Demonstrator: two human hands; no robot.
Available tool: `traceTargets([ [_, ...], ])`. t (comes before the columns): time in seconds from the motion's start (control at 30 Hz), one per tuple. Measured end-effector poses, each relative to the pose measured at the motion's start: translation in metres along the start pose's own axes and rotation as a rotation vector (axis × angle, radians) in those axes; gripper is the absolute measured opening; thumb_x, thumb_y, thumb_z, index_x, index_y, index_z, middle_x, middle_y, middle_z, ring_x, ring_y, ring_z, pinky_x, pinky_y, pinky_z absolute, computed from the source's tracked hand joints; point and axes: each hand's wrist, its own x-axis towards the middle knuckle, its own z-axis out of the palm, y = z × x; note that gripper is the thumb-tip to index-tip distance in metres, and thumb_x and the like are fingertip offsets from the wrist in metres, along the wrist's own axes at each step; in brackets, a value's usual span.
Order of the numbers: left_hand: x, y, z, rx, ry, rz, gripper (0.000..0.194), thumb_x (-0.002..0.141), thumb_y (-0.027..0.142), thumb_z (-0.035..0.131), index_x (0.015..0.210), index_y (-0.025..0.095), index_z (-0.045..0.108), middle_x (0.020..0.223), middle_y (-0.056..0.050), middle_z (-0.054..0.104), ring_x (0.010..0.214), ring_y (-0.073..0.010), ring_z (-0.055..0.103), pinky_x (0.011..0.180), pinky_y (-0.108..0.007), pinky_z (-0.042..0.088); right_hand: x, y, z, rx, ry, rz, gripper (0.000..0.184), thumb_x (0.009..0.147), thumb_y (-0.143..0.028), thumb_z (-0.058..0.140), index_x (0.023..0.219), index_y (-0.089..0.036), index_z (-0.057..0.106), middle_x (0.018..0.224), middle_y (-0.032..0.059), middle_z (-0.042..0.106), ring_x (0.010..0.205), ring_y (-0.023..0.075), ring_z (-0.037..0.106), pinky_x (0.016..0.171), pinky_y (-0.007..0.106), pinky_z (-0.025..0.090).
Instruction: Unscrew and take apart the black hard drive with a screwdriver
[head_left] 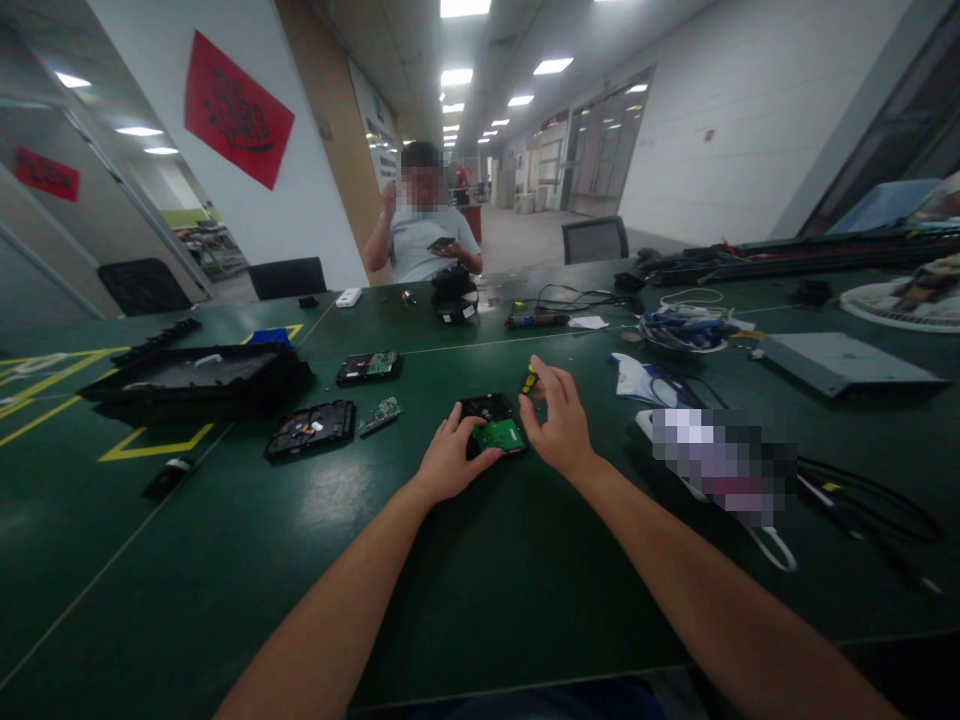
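Observation:
A hard drive [491, 408] with a bare green circuit board lies on the green table in front of me. My left hand [452, 455] grips its left side, fingers along the far left edge and thumb across the near part of the board. Just right of the drive, my right hand [556, 420] pinches a small screwdriver [529, 380] by its yellow and black handle. The screwdriver's tip is too small to make out. To the left lie a loose circuit board [381, 416], an opened black drive casing [311, 428] and another drive [369, 367].
A large black tray [191, 380] stands at the left. At the right are a blurred-out white device [720, 465], cables [870, 490], a grey metal box [851, 364] and a bundle of wires [682, 327]. Across the table sits a person [427, 240] holding a dark phone-like object.

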Motion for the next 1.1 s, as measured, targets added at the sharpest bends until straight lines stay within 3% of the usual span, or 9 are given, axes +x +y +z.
traceTargets([
  [0.1, -0.0003, 0.0008, -0.0003, -0.003, 0.005, -0.003, 0.056, 0.092, 0.052, 0.071, 0.138, 0.022, 0.059, 0.17, -0.02, 0.034, 0.162, -0.0351, 0.022, 0.125, -0.055, 0.034, 0.0001, -0.0003, 0.0002, 0.007, -0.002, 0.005, 0.061, 0.103, -0.023, 0.049, 0.161, -0.027, 0.034, 0.133, 0.0151, 0.055, 0.115, 0.0281, 0.063, 0.092, 0.048, 0.064],
  [0.23, -0.0002, 0.0012, -0.0004, -0.003, 0.003, -0.004, 0.055, 0.092, 0.051, 0.071, 0.138, 0.023, 0.059, 0.17, -0.019, 0.035, 0.163, -0.035, 0.022, 0.125, -0.056, 0.034, 0.0001, -0.0007, -0.0005, 0.017, 0.0, 0.02, 0.058, 0.102, -0.028, 0.054, 0.159, -0.029, 0.039, 0.126, 0.0131, 0.057, 0.101, 0.0258, 0.065, 0.084, 0.046, 0.065],
  [0.4, 0.0002, 0.0008, -0.0001, -0.004, 0.008, -0.007, 0.057, 0.092, 0.052, 0.071, 0.139, 0.022, 0.059, 0.17, -0.02, 0.035, 0.162, -0.0351, 0.023, 0.126, -0.053, 0.034, -0.0001, -0.0004, 0.0001, 0.019, -0.017, 0.002, 0.06, 0.103, -0.024, 0.048, 0.162, -0.028, 0.034, 0.134, 0.015, 0.055, 0.113, 0.0274, 0.063, 0.093, 0.048, 0.063],
  [0.6, -0.0002, 0.0, 0.0003, -0.006, 0.006, -0.011, 0.057, 0.092, 0.051, 0.072, 0.139, 0.022, 0.059, 0.17, -0.02, 0.035, 0.162, -0.0359, 0.023, 0.126, -0.054, 0.033, -0.0005, 0.0005, 0.001, 0.015, 0.007, 0.029, 0.059, 0.102, -0.03, 0.055, 0.158, -0.027, 0.039, 0.128, 0.014, 0.056, 0.102, 0.0261, 0.064, 0.084, 0.045, 0.064],
  [0.77, -0.0007, 0.0003, -0.0003, -0.007, 0.007, -0.006, 0.055, 0.092, 0.051, 0.072, 0.138, 0.023, 0.06, 0.17, -0.02, 0.035, 0.162, -0.0358, 0.024, 0.125, -0.054, 0.035, 0.001, -0.0007, 0.0003, 0.011, 0.002, 0.016, 0.059, 0.103, -0.025, 0.049, 0.161, -0.026, 0.035, 0.132, 0.0155, 0.056, 0.114, 0.0284, 0.063, 0.093, 0.049, 0.062],
  [0.97, 0.0002, 0.0006, -0.0007, 0.004, -0.005, -0.014, 0.057, 0.092, 0.051, 0.072, 0.14, 0.022, 0.059, 0.17, -0.02, 0.035, 0.163, -0.0348, 0.022, 0.125, -0.055, 0.034, 0.0007, 0.0003, 0.0006, 0.0, -0.011, 0.026, 0.059, 0.103, -0.027, 0.052, 0.16, -0.026, 0.037, 0.127, 0.0146, 0.056, 0.109, 0.0274, 0.065, 0.086, 0.046, 0.065],
  [1.1, 0.0002, 0.0006, 0.0, 0.013, -0.003, -0.018, 0.057, 0.092, 0.05, 0.073, 0.139, 0.021, 0.059, 0.168, -0.021, 0.037, 0.162, -0.0349, 0.023, 0.125, -0.054, 0.034, 0.0003, 0.0008, 0.0011, -0.012, -0.002, -0.004, 0.061, 0.103, -0.025, 0.051, 0.162, -0.026, 0.034, 0.131, 0.015, 0.056, 0.117, 0.0282, 0.063, 0.093, 0.047, 0.063],
])
